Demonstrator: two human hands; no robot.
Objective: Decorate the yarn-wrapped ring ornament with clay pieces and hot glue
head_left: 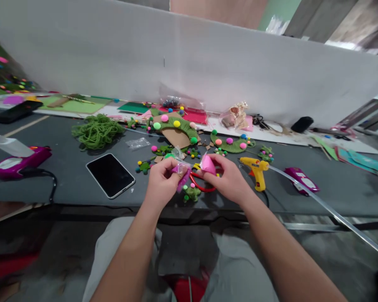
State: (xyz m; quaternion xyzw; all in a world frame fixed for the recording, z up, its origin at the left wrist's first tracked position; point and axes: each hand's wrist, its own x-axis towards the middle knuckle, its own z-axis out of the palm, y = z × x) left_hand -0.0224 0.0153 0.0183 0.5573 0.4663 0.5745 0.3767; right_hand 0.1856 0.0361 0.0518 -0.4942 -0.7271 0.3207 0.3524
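Between thumb and fingers, my left hand (164, 178) pinches a small clear plastic bag with purple material (183, 181) in it. My right hand (225, 176) is closed on a bright pink piece (208, 165), its exact kind unclear. The two hands are close together over the table's front part. Under and between them lie red-handled scissors (201, 186), partly hidden by my fingers. A green yarn piece with small pompoms (192, 193) sits just below. Beyond my hands is a green yarn-wrapped arc with pompoms (179, 126) on cardboard.
A yellow glue gun (256, 170) with a long clear glue stick (327, 207) lies to the right. At left are a phone (110, 175), a heap of green yarn (97, 131) and a magenta device (20, 163). Another decorated arc (228, 144) lies behind my right hand.
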